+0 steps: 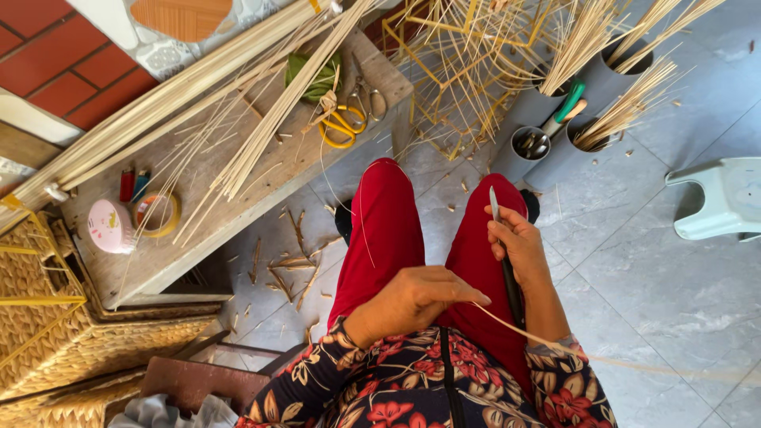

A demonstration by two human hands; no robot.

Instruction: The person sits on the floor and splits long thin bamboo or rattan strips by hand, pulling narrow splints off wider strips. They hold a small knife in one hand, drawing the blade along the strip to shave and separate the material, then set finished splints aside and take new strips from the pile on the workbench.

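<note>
Head view: a seated person is working a thin pale strip with a knife over red-trousered knees.

Right hand [519, 246] is closing around a knife [501, 242], blade pointing up and away, handle hidden in the fist. Left hand [416, 299] is pinching fingertips together on the strip [515, 329], which is running across the lap toward the right sleeve. That strip is looking light, springy and easily snapped, so gripping near the worked end seems wisest. Bamboo sticks [261, 135] and yellow scissors [342, 127] are lying on the counter [190, 238].
</note>
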